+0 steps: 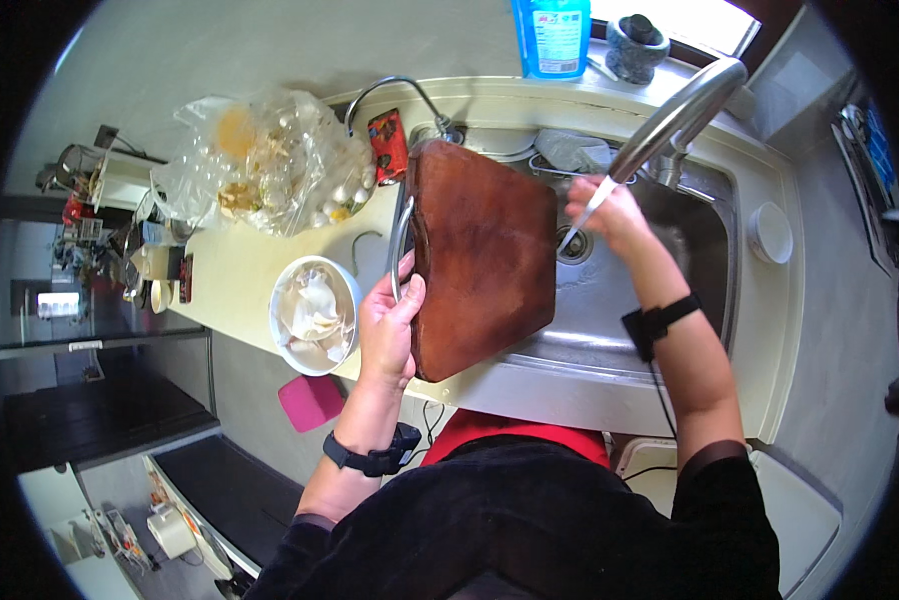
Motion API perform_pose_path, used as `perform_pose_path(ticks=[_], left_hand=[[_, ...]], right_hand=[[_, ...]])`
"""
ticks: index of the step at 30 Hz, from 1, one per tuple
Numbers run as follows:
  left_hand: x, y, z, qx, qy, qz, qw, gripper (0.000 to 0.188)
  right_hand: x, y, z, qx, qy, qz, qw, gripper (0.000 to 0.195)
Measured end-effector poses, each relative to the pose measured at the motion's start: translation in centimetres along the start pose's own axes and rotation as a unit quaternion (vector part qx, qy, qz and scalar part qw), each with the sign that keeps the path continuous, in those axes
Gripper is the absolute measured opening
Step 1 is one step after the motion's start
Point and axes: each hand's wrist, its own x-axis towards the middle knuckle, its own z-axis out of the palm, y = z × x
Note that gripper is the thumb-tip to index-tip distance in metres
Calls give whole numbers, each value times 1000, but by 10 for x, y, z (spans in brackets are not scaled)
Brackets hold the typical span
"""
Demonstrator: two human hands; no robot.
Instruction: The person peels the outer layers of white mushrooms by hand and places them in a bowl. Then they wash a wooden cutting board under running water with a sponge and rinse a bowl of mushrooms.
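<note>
My left hand (388,322) grips a reddish-brown wooden cutting board (487,255) at its left edge, by the curved metal handle (398,251). Its broad face looks wet in places, and it is held over the left part of the stainless steel sink (607,322). To the right of the board, my right hand (614,214) is at the running water (596,204) with nothing visible in it; its fingers are apart and somewhat blurred. The water falls from a metal faucet (671,124) towards the drain (574,247).
A bowl (356,300) of pale pieces in liquid stands left of my left hand. Behind it are a clear plastic bag (269,165) of food and a red packet (388,146). A grey cloth (569,150), a blue detergent container (558,37) and a stone mortar (637,56) are at the back.
</note>
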Motion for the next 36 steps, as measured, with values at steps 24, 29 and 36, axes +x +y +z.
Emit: perform_pose_path(ticks=[24, 29, 36], left_hand=[[74, -30, -35, -12, -62, -82, 995, 35], [108, -89, -66, -32, -1, -82, 996, 18], [131, -146, -28, -54, 24, -131, 990, 29]], right_hand=[[-36, 89, -102, 217, 72, 15, 973, 61], [-70, 53, -106, 132, 125, -79, 980, 54], [-107, 4, -121, -2, 244, -97, 965, 59]])
